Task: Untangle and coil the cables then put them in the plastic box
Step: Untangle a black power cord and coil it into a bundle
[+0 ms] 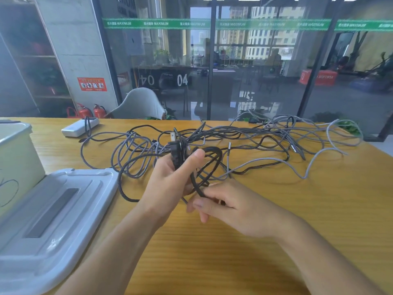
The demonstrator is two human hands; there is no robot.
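- The left hand (170, 177) is gripping a partly coiled black cable (209, 167) above the wooden bench (276, 220), its thumb pressing the gathered loops against curled fingers (196, 155).
- Connector plugs are sticking up out of the top of that bundle, just above the thumb.
- The right hand (225, 206) is sitting lower and nearer the camera, its fingers curled and pinching the bottom of the black loop where it is hanging down from the left hand.
- The tangle of grey and black cables (244, 141) is sprawling across the far half of the bench, behind both hands, with strands running off toward the right edge.
- The plastic box (14, 150) is standing at the left edge of the bench, open at the top, well apart from the hands.
- Its grey lid (63, 201) is lying flat on the bench just beside it.
- A white power bank (79, 126) is resting at the far left of the bench, with a dark cable looping over it.
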